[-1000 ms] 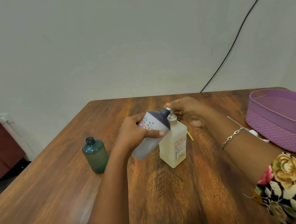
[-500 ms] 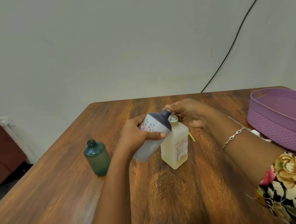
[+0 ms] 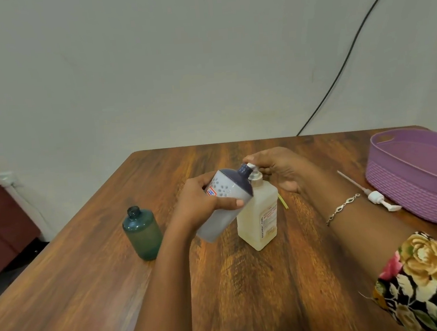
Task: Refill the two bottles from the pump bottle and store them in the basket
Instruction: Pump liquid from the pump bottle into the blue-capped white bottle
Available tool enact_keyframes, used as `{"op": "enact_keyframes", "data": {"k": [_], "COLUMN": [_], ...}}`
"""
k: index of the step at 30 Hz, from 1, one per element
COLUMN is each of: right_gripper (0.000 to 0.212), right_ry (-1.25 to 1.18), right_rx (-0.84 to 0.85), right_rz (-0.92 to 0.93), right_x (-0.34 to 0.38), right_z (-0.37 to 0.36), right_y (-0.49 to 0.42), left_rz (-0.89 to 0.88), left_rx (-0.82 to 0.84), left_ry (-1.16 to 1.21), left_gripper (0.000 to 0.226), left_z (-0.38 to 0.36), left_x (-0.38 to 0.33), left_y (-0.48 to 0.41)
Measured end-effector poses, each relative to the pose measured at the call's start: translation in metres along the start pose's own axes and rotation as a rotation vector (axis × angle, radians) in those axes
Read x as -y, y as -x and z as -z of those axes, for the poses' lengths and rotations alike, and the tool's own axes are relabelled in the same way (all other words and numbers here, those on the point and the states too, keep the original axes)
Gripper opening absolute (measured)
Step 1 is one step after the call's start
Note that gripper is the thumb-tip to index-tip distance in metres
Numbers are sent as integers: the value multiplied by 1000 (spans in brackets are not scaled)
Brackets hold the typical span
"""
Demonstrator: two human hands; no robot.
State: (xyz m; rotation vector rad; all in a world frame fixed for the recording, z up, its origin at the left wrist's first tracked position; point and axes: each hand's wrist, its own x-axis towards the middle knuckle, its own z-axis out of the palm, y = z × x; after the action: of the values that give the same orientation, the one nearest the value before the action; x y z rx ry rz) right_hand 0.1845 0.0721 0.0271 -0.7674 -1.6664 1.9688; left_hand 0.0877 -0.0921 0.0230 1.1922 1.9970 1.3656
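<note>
Left hand [image 3: 197, 204] grips tilted grey bottle [image 3: 231, 188], neck at spout [image 3: 250, 165] | right hand [image 3: 279, 170] curls over pump bottle [image 3: 259, 217] head | step: filling first bottle | next: steady presses, neck under spout | green bottle [image 3: 142, 234] open, left; basket [image 3: 413, 181] right.

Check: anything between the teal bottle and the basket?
Yes: the left hand holding the tilted grey bottle, the pump bottle, and the right hand on its pump head. A loose pump lies beside the basket.
</note>
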Motion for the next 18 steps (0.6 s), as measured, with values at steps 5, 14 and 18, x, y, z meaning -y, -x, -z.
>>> {"op": "enact_keyframes", "data": {"k": [5,14,18], "right_gripper": [25,14,16], "right_ry": [18,27,-21], "right_rx": [23,23,19], "right_rz": [197,76,148], "right_x": [9,0,5], "right_z": [-2,-6,-5], "right_y": [-3,1,3], "left_rz": [-35,-10,-28], "left_rx": [-21,-13,-30], "left_ry": [-15,-34,-27], "left_gripper": [37,37,36], "left_z": [1,-2,0], "left_x": [-10,-3,-9], "left_y": [-3,0,1]}}
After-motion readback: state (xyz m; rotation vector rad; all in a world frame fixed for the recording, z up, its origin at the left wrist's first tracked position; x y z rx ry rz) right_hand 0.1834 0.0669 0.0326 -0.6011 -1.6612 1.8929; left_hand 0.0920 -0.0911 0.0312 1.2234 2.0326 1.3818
